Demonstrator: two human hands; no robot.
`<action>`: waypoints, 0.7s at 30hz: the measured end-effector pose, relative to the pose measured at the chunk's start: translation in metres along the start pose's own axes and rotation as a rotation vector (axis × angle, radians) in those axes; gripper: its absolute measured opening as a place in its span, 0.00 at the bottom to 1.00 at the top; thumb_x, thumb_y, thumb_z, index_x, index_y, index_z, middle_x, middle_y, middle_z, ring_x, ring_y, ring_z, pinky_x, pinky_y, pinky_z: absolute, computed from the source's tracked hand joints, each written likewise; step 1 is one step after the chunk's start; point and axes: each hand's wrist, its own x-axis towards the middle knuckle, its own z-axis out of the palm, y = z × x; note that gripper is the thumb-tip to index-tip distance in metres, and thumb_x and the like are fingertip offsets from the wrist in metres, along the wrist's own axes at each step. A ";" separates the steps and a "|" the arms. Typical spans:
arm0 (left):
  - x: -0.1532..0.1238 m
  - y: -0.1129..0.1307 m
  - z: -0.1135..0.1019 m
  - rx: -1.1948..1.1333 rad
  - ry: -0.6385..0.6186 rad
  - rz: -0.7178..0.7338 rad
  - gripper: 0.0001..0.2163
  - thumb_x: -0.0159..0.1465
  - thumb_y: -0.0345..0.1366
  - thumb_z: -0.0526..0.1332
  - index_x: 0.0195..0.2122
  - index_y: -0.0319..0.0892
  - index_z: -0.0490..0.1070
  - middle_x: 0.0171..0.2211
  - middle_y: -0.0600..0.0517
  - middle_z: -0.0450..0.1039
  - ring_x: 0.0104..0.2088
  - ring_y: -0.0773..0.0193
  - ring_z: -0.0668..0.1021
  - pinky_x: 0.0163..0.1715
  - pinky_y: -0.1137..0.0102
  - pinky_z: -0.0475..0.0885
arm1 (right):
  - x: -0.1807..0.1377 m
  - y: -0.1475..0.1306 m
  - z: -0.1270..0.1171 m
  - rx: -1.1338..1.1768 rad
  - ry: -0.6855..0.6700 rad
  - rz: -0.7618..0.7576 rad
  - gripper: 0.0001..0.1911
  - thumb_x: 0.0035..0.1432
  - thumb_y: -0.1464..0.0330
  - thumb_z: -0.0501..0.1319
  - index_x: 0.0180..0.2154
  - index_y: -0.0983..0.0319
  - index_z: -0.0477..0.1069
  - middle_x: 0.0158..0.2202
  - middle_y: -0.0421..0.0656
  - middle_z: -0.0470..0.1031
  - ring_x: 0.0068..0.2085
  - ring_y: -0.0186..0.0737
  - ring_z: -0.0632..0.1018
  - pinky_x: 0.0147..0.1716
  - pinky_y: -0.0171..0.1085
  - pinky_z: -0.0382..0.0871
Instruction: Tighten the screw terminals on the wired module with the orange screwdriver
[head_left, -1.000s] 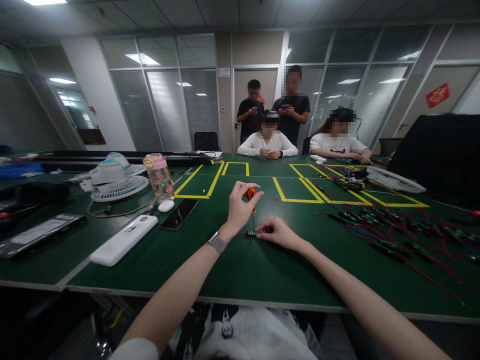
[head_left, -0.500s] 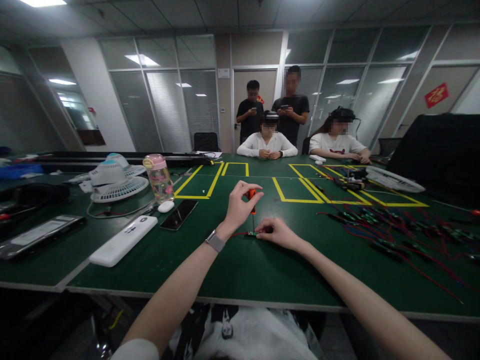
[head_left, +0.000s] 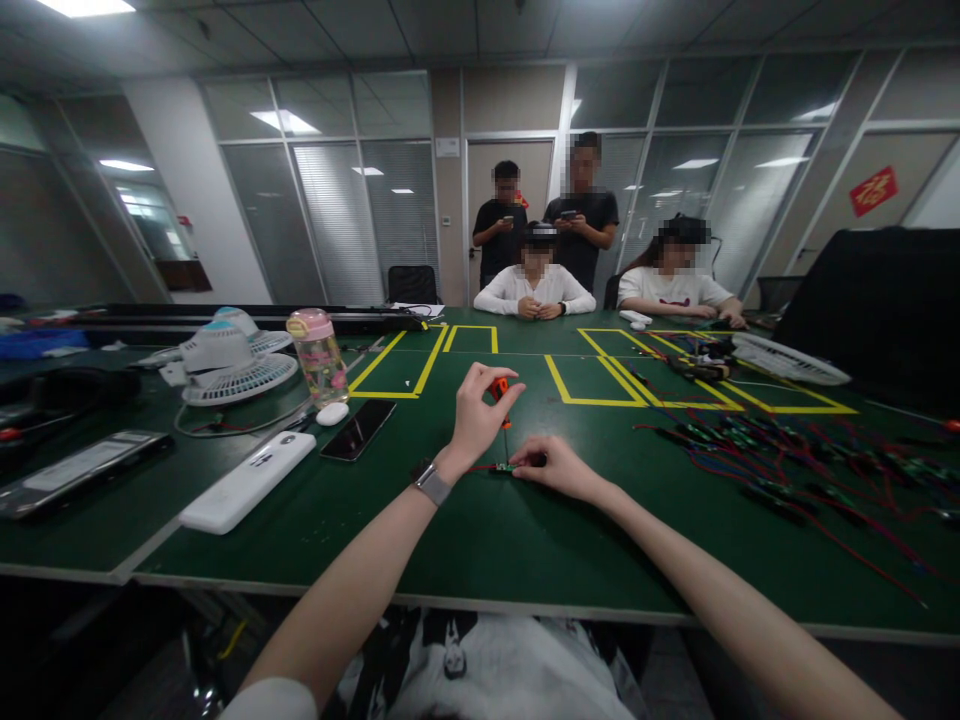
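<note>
My left hand (head_left: 474,418), with a watch (head_left: 432,484) on its wrist, has its thumb and fingers around the handle of an orange and black screwdriver (head_left: 506,424). The screwdriver stands almost upright. Its thin shaft runs down to a small green circuit board (head_left: 501,469) on the table; the exact contact point is too small to make out. From the other side, my right hand (head_left: 561,468) rests on the tabletop, its fingertips pinching the board's right end. A red wire leaves the board's left side.
To the right lies a tangle of boards and wires (head_left: 780,450). On the left are a black phone (head_left: 358,430), a white power bank (head_left: 251,482), a pink-lidded bottle (head_left: 318,355) and a white fan (head_left: 238,376). Yellow tape (head_left: 600,402) marks the green table. Several people are opposite.
The screwdriver's handle has turned slightly within my left fingers. My right hand and the circuit board stay in the same place.
</note>
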 end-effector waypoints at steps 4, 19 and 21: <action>0.000 0.001 0.000 -0.089 -0.106 -0.013 0.12 0.67 0.35 0.51 0.47 0.45 0.72 0.40 0.50 0.70 0.41 0.65 0.74 0.43 0.70 0.68 | 0.000 -0.001 0.000 -0.006 0.006 -0.005 0.09 0.49 0.67 0.66 0.33 0.64 0.78 0.28 0.43 0.74 0.30 0.35 0.73 0.30 0.34 0.67; -0.001 0.006 0.000 -0.074 -0.137 0.035 0.13 0.67 0.34 0.51 0.49 0.45 0.70 0.40 0.50 0.70 0.39 0.66 0.74 0.42 0.70 0.68 | -0.001 -0.003 -0.001 -0.005 0.013 -0.006 0.08 0.48 0.67 0.66 0.33 0.64 0.78 0.28 0.43 0.75 0.30 0.36 0.74 0.31 0.35 0.68; -0.001 0.004 0.001 -0.142 -0.165 0.026 0.15 0.68 0.32 0.48 0.52 0.45 0.67 0.44 0.49 0.71 0.41 0.66 0.75 0.44 0.70 0.68 | -0.001 -0.003 -0.001 -0.004 0.010 -0.007 0.09 0.48 0.67 0.66 0.33 0.64 0.78 0.28 0.43 0.75 0.30 0.36 0.74 0.31 0.35 0.68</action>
